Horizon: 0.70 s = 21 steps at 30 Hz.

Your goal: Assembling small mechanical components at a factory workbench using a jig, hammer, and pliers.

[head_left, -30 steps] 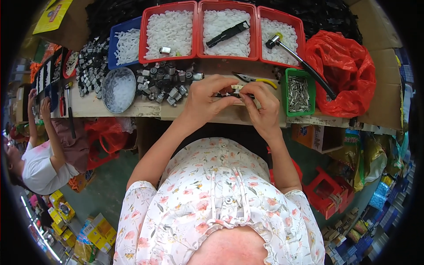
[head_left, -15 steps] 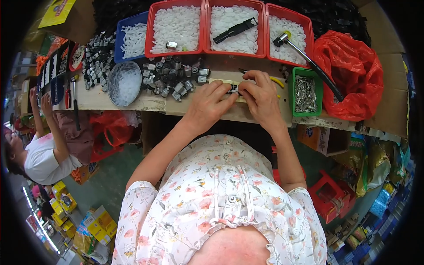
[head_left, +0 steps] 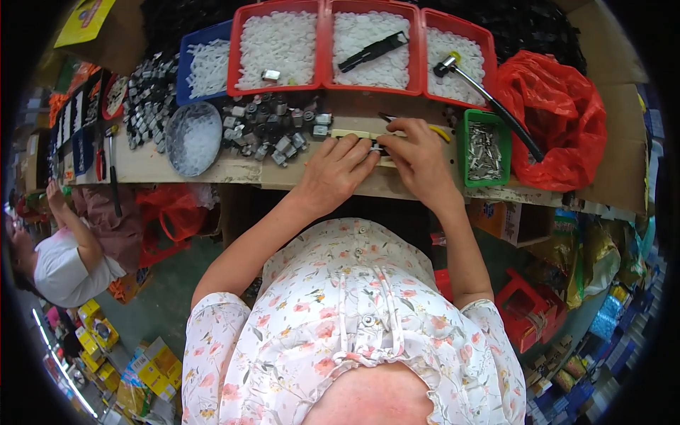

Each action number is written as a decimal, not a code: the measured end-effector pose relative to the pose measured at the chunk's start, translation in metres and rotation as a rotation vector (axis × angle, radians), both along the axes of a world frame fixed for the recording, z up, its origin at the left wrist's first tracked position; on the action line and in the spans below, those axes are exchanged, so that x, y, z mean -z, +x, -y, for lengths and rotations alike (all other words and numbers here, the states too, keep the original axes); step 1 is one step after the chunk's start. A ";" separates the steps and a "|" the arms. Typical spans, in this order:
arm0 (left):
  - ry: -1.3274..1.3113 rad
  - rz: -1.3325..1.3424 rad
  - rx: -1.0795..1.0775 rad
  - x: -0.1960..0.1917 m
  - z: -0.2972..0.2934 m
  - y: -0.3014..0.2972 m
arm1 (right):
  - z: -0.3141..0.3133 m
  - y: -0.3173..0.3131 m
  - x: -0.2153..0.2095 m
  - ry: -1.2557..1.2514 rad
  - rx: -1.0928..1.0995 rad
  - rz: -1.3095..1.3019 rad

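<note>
Left hand [head_left: 334, 173] has flattened, fingers bent over a cream fixture [head_left: 341, 132]; right hand [head_left: 423, 161] bunches fingertips alongside, both grips unclear.

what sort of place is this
Probably an assembly workshop: red trays of white pieces stand on the bench, a heap of small metal-and-black parts lies in front of them, and a hammer lies with its head over the rightmost red tray.

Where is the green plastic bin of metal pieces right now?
In the head view, the green plastic bin sits right of the person's bare right hand, just left of the crumpled red plastic bag.
</note>
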<state>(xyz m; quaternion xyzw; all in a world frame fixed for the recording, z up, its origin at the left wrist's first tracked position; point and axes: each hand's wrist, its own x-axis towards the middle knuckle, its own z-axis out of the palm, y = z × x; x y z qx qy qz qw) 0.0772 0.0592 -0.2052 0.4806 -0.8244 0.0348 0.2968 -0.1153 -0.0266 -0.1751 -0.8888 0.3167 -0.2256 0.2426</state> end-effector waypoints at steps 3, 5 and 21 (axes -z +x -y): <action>0.026 0.035 -0.028 0.001 -0.002 0.003 | -0.009 0.002 -0.001 -0.209 -0.061 -0.137; -0.002 0.037 -0.011 0.001 -0.002 0.003 | -0.012 0.003 0.000 -0.223 -0.055 -0.147; -0.027 0.034 -0.013 -0.001 0.001 -0.001 | 0.024 -0.168 -0.040 -0.268 0.741 0.122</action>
